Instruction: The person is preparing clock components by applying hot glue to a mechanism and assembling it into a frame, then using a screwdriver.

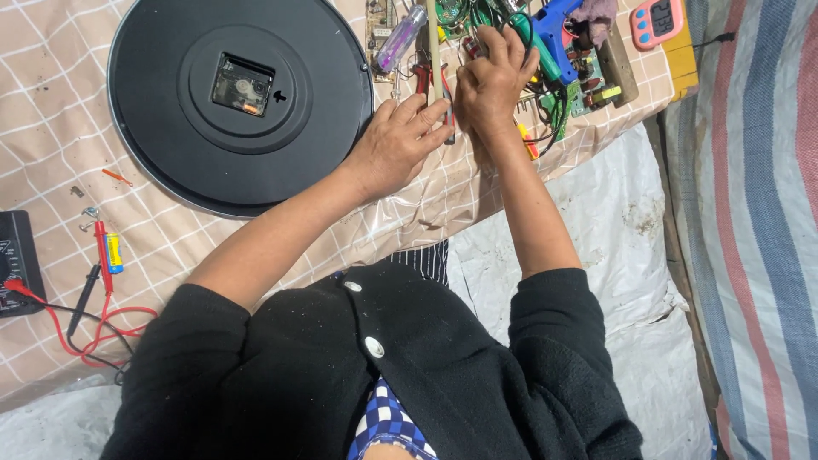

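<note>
A thin pale rod (435, 51) runs lengthwise away from the person, its far end pointing at the cluttered tool pile (562, 60). It lies between the two hands. The right hand (492, 85) is curled, apparently gripping something among the wires, though the fingers hide it. The left hand (396, 145) rests open beside it, fingertips near red-handled pliers (423, 81). Left of that hand lies a round black clock back (239, 102).
</note>
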